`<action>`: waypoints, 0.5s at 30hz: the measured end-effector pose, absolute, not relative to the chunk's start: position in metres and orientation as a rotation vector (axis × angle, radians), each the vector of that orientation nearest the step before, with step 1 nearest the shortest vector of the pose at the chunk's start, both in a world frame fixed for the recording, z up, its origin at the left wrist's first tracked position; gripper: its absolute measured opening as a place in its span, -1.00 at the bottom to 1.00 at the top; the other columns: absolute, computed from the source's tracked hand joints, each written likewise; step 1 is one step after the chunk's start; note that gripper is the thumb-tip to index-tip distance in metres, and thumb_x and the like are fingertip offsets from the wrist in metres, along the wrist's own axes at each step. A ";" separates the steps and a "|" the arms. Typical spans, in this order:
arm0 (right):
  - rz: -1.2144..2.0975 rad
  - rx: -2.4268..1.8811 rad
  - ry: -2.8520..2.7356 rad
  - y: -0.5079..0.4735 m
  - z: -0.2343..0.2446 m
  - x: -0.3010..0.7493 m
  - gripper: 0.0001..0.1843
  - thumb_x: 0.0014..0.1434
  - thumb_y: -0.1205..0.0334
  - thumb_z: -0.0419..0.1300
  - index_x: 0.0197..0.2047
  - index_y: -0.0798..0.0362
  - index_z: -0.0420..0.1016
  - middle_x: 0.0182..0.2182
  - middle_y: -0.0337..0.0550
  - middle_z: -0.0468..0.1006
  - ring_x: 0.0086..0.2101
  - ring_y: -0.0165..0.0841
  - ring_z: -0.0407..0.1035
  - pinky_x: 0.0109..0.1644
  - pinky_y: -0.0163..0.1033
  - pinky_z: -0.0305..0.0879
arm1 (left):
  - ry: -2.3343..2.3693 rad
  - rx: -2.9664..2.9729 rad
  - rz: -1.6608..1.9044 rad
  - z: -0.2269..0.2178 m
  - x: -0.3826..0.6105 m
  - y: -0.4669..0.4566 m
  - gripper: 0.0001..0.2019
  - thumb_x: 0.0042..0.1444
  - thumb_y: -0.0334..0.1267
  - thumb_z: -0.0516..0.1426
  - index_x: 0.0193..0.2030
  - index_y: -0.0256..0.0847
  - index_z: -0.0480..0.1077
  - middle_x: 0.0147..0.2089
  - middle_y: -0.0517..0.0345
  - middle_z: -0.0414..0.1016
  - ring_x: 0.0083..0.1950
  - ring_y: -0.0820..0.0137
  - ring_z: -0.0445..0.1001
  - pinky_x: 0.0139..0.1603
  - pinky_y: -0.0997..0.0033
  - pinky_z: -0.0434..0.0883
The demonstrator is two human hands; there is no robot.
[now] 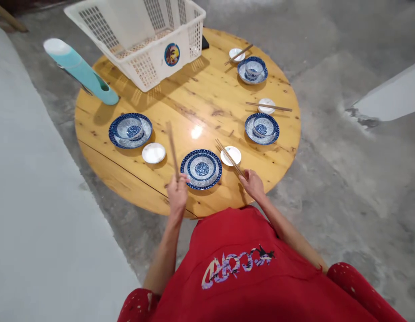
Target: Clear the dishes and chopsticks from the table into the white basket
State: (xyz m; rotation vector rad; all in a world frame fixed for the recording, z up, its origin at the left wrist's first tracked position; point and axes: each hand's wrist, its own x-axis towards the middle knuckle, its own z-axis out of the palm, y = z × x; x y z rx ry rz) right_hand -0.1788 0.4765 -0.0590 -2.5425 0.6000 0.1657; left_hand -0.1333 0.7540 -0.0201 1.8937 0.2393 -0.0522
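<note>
My left hand point(177, 192) is closed around wooden chopsticks point(173, 150), which point up and away and are slightly blurred. It is just left of a blue-and-white plate point(201, 185) with a patterned bowl point(202, 168) on it. My right hand point(252, 184) pinches the near ends of a pair of chopsticks point(228, 154). Their far part lies across a small white dish point(235, 155), right of that plate. Left of my left hand stands another small white dish point(154, 153), with no chopsticks on it, beside a blue-and-white plate point(116, 139) and bowl point(131, 129).
On the round wooden table point(194, 100) stand a white plastic basket point(143, 67) with a round sticker and a tall turquoise holder point(82, 69). Two more settings are at the right, with chopsticks point(277, 108) resting across small dishes. A white wall point(43, 201) runs along the left.
</note>
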 end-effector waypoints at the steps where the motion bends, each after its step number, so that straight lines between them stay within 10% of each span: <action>1: 0.209 -2.545 0.596 0.478 -0.062 -0.176 -0.65 0.17 0.09 0.09 -0.04 0.10 0.42 -0.17 0.02 0.52 -0.16 -0.19 0.40 -0.10 -0.18 0.27 | 0.243 1.728 -0.152 -0.017 -0.141 0.733 -0.80 0.17 -0.15 0.01 -0.22 -0.20 0.35 -0.41 0.21 0.43 -0.58 0.55 0.20 -0.56 0.53 0.18; 7: 0.274 -2.268 0.497 0.486 -0.070 -0.174 -0.77 0.22 0.16 0.01 -0.43 0.06 0.31 -0.52 -0.11 0.46 -0.43 -0.31 0.39 -0.31 -0.27 0.25 | 0.248 1.243 -0.537 -0.022 -0.158 0.643 -0.70 0.08 -0.04 0.13 -0.21 -0.25 0.43 -0.50 0.24 0.34 -0.68 0.66 0.00 -0.68 0.59 -0.08; 15: 0.159 -1.943 0.286 0.494 -0.049 -0.198 -0.65 0.30 -0.06 -0.11 -0.29 0.03 0.26 -0.58 -0.29 0.37 -0.62 -0.44 0.27 -0.51 -0.36 0.21 | 0.284 1.057 -0.638 -0.035 -0.150 0.599 -0.63 0.00 0.00 0.21 -0.19 -0.29 0.47 -0.44 0.18 0.42 -0.55 0.56 0.32 -0.57 0.57 0.26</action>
